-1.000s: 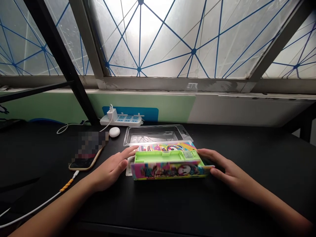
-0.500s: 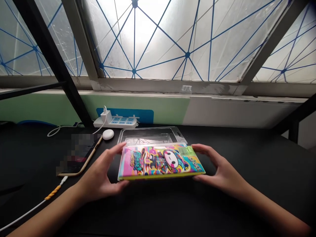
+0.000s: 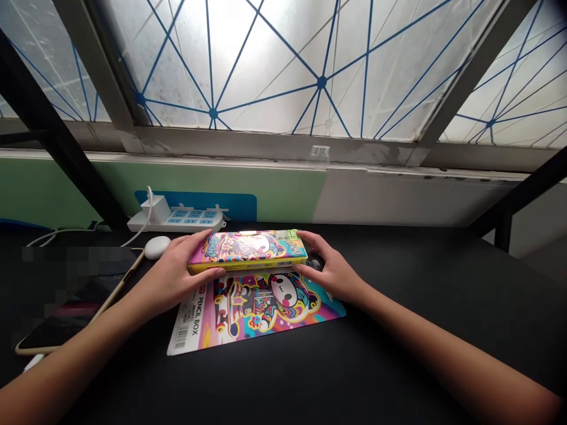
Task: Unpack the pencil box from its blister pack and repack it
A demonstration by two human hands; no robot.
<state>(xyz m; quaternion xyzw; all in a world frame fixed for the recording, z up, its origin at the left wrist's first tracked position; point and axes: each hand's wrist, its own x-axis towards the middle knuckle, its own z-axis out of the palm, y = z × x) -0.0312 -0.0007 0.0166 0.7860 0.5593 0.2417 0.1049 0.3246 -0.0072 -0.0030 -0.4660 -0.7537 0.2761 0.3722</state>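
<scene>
From where I stand, the pencil box (image 3: 248,251) has just moved back from its place half a second ago. It is now over the far edge of the printed card (image 3: 270,304), whose picture lies exposed on the dark surface (image 3: 420,342). To me, that makes box and card separate pieces, with the box shut. The left hand (image 3: 179,268) and right hand (image 3: 334,271) each have a closed grip on one end of it. The power strip (image 3: 190,220) sits beyond the card, to its left. "PENCIL BOX" runs along the card's left margin, beside a barcode; the box's lettering is too blurred to read.
</scene>
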